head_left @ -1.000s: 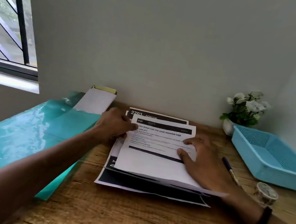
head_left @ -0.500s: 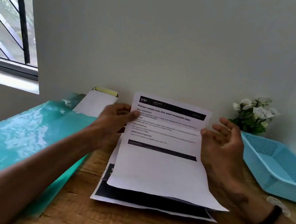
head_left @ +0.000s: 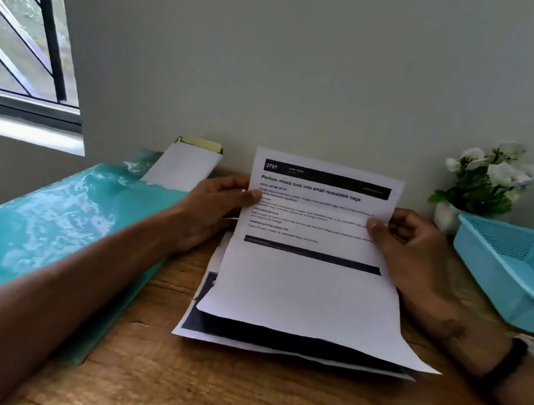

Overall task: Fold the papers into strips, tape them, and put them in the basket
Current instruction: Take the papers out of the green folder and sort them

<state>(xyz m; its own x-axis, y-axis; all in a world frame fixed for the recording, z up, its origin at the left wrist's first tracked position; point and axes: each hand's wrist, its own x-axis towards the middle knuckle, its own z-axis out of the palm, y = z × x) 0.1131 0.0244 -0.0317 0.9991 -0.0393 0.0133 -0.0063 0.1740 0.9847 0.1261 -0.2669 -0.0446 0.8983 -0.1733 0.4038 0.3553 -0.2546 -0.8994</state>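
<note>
Both hands pinch printed sheet (head_left: 306, 277) | left hand (head_left: 212, 208) | right hand (head_left: 410, 251) | stack (head_left: 272, 343) seemingly beneath

Your left hand (head_left: 220, 205) and right hand (head_left: 408, 244) pinch the side edges of a printed sheet (head_left: 308, 264) at mid-frame, thumbs on its face, its top edge raised toward the wall and its lower edge resting on the paper stack (head_left: 272, 343). That stack lies on the wooden table (head_left: 229, 398). At right of the frame sits a blue basket (head_left: 521, 275), with a white-flowered plant (head_left: 486, 183) just behind it. A teal sheet (head_left: 39, 230) covers the left side, under the window (head_left: 18, 26).
</note>
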